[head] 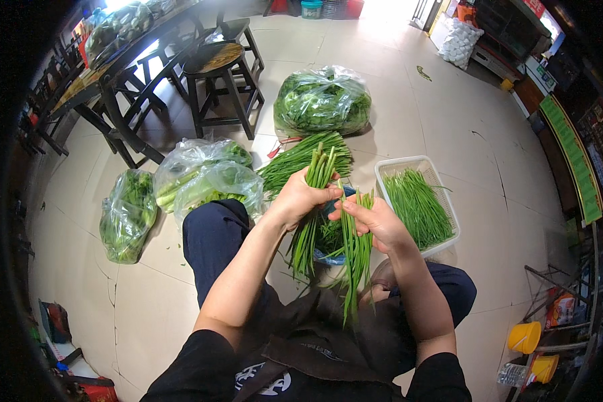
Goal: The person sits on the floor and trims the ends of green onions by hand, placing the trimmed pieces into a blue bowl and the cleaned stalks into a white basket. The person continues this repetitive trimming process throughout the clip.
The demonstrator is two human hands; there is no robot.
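Observation:
My left hand [301, 197] grips a bunch of green chives [304, 241], cut ends up and leaves hanging down. Close beside it, my right hand [374, 216] holds a smaller bunch of chives [352, 261], with the thumb and fingers near the stem ends. Below and between the hands stands a bin lined with a blue bag [330, 259], with green scraps inside, partly hidden by the bunches. To the right, a white plastic basket [456, 221] holds chives lying lengthwise. A large pile of chives [306, 158] rests on the floor just beyond my left hand.
Clear plastic bags of leafy greens [322, 103], celery-like stalks [201, 176] and more greens [128, 216] lie on the tiled floor. A round wooden stool [215, 58] and a wooden table [88, 83] stand at the upper left. Yellow buckets [524, 337] are at the lower right.

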